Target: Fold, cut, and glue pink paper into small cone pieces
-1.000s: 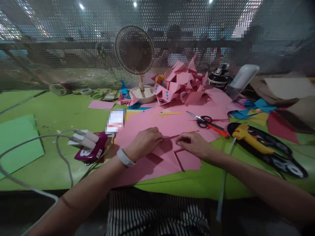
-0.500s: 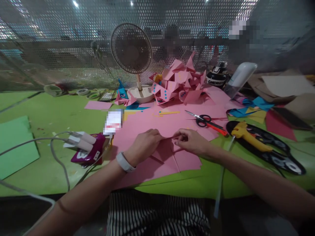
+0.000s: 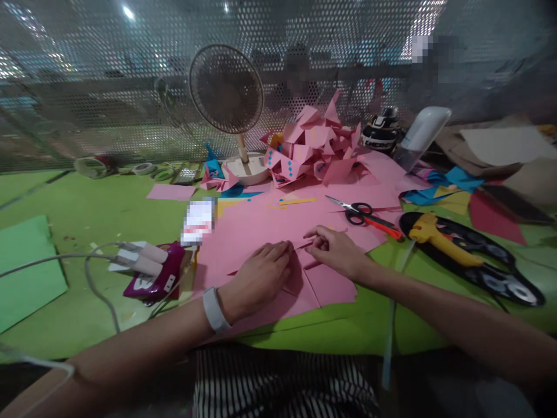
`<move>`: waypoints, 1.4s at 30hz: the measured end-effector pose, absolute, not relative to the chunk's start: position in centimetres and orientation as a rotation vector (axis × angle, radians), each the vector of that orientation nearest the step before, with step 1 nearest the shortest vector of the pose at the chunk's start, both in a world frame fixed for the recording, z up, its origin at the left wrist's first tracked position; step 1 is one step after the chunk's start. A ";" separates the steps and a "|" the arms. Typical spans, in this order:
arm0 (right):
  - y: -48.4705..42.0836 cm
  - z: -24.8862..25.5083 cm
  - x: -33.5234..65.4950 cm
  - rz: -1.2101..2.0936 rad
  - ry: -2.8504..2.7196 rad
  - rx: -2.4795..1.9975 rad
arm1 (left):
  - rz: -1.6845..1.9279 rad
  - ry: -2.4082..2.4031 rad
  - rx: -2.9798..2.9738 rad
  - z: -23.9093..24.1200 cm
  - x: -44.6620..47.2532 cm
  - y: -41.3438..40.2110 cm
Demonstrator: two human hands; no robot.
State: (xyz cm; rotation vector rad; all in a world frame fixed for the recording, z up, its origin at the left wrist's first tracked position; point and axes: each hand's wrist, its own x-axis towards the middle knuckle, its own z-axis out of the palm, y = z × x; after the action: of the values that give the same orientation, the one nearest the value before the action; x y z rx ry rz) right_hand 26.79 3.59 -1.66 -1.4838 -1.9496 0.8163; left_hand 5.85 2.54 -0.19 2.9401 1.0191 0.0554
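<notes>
My left hand [image 3: 263,276], with a pale band [image 3: 215,309] around the wrist, lies flat on a folded piece of pink paper [image 3: 308,287]. Its fingers stretch out across the fold and hide part of the piece. Just to the right, my right hand [image 3: 335,249] hovers at the upper edge of the same piece. Its fingers are bent, with a gap between thumb and forefinger and nothing seen in them. Larger pink sheets [image 3: 243,223] spread beneath both hands. Scissors [image 3: 357,212] with black handles lie beyond my right hand, beside a red-orange cutter [image 3: 383,226].
A yellow glue gun [image 3: 448,241] rests on a black tray at right. Behind stand a heap of folded pink paper pieces [image 3: 311,145] and a fan [image 3: 226,90]. To the left are a purple power block [image 3: 159,273] with cables, a phone [image 3: 198,220] and green sheets [image 3: 30,267].
My left hand has flattened from a pinch at the paper's edge and pressed down onto the fold. My right hand has loosened slightly, staying near the same spot.
</notes>
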 end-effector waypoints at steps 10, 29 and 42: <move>3.4 -1.3 26.6 0.850 -1.993 -1.492 | 0.078 1.033 2.899 -1.4 4.8 2.4; 3.5 -1.7 26.5 0.766 -2.003 -1.512 | 0.162 0.923 2.921 -1.3 4.8 2.1; 3.4 -1.6 26.4 0.718 -2.017 -1.546 | 0.105 0.899 2.912 -0.9 4.7 2.3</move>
State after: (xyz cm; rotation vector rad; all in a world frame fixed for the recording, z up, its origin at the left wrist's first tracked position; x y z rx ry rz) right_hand 26.35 3.37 -1.61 -1.5461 -2.0167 0.7179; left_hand 4.75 2.25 -0.87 2.9119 0.8991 0.1052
